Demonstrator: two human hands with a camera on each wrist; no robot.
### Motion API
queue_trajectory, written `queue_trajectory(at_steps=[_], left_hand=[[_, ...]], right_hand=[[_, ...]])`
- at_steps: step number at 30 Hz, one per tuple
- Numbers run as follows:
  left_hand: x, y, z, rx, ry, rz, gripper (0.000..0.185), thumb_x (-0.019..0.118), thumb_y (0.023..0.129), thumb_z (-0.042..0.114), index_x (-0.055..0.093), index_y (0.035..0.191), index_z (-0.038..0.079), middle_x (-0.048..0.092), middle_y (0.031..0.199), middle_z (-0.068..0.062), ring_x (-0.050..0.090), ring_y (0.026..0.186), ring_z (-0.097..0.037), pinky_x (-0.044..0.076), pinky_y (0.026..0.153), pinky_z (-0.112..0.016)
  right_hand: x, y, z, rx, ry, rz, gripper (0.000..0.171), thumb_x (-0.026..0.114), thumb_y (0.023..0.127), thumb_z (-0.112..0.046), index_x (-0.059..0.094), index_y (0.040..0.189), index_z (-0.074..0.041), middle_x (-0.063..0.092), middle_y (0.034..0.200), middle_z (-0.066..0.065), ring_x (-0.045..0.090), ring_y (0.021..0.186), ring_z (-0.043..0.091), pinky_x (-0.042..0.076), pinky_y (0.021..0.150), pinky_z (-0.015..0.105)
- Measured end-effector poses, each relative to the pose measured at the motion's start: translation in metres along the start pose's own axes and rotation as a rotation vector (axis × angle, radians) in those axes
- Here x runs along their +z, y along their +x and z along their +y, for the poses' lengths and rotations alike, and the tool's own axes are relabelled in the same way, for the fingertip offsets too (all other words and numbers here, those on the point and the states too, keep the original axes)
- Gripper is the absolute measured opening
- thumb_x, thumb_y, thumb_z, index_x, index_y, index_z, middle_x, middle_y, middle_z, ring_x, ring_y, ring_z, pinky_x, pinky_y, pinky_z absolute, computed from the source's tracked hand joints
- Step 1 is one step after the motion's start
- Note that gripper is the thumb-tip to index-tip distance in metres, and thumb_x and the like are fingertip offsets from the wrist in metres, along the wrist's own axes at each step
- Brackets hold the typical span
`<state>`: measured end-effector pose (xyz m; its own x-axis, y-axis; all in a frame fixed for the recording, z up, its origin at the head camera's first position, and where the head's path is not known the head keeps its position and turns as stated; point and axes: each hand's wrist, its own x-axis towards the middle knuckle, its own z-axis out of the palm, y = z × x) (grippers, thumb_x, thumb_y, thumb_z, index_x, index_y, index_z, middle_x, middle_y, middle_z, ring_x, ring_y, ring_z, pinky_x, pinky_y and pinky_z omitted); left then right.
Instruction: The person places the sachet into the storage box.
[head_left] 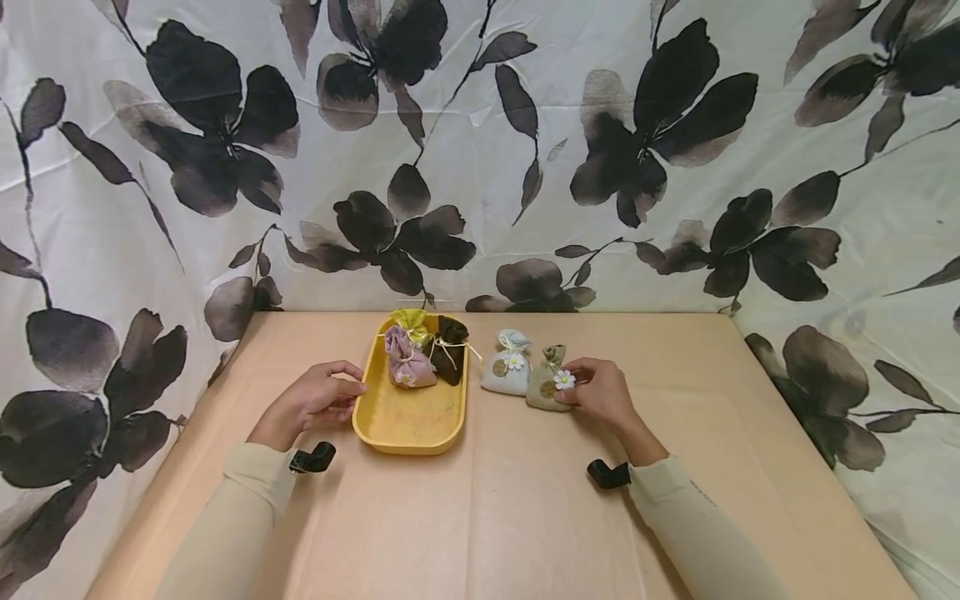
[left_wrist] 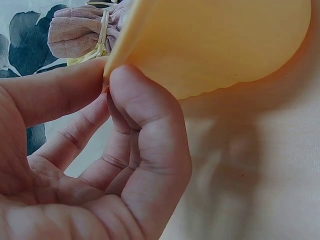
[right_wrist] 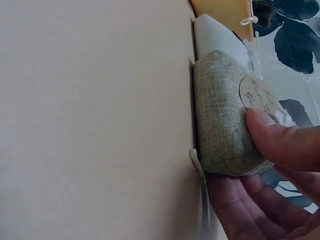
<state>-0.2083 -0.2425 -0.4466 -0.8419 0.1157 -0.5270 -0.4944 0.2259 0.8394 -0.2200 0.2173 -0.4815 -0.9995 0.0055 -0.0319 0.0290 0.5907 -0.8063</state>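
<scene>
Two things are pinched: the tray point(head_left: 412, 427) by your left hand point(head_left: 318, 398) and the green pouch point(head_left: 538, 397) by your right hand point(head_left: 606, 398), where sideways nudging could topple the white pouch point(head_left: 499, 380) close beside it, left of that grip.

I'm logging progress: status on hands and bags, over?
Left hand pinches yellow tray by its rim. Right hand holds green bag. White bag sits between green bag and tray.
</scene>
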Motion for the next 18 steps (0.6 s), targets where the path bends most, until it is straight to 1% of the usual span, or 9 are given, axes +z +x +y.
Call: queue_trajectory(at_steps=[2,8,13,17,18], left_hand=[[-0.0002,-0.0010,0.0011,-0.006,-0.002,0.009,0.038,0.065,0.100,0.009,0.051,0.133,-0.001,0.062,0.079,-0.003,0.058,0.065,-0.010,0.055,0.060,-0.020],[-0.0012,-0.0017,0.0016,0.000,-0.012,-0.001,0.038,0.065,0.100,0.008,0.050,0.134,-0.002,0.063,0.082,-0.005,0.058,0.065,-0.011,0.055,0.060,-0.019],[-0.0023,-0.0027,0.0000,0.005,-0.020,-0.004,0.037,0.064,0.100,0.008,0.050,0.133,-0.002,0.062,0.082,-0.005,0.058,0.066,-0.011,0.054,0.059,-0.020],[-0.0023,-0.0035,-0.0009,0.005,-0.008,0.004,0.038,0.065,0.100,0.009,0.050,0.134,-0.002,0.062,0.081,-0.005,0.057,0.065,-0.011,0.054,0.058,-0.019],[-0.0024,-0.0037,-0.0016,0.010,-0.001,-0.003,0.039,0.065,0.100,0.009,0.050,0.134,-0.003,0.061,0.081,-0.005,0.057,0.065,-0.011,0.054,0.058,-0.019]], right_hand=[[0.0009,0.0008,0.0014,-0.003,0.014,0.010,0.040,0.091,0.073,-0.004,0.077,0.111,-0.003,0.072,0.099,0.015,0.064,0.091,0.025,0.052,0.071,0.026],[0.0034,0.0031,0.0056,0.000,0.058,0.050,0.040,0.092,0.069,-0.002,0.077,0.106,0.002,0.073,0.087,0.010,0.060,0.079,0.015,0.051,0.066,0.021],[0.0049,-0.0007,0.0057,0.012,0.139,0.044,0.041,0.091,0.069,0.001,0.075,0.106,0.006,0.071,0.081,0.006,0.059,0.075,0.011,0.052,0.060,0.020],[0.0058,-0.0051,0.0045,0.022,0.189,0.052,0.041,0.091,0.069,0.003,0.074,0.106,0.006,0.069,0.078,0.002,0.059,0.072,0.009,0.054,0.057,0.020],[0.0061,-0.0063,0.0043,0.025,0.197,0.057,0.041,0.091,0.069,0.004,0.074,0.106,0.006,0.069,0.077,0.001,0.059,0.071,0.009,0.054,0.057,0.020]])
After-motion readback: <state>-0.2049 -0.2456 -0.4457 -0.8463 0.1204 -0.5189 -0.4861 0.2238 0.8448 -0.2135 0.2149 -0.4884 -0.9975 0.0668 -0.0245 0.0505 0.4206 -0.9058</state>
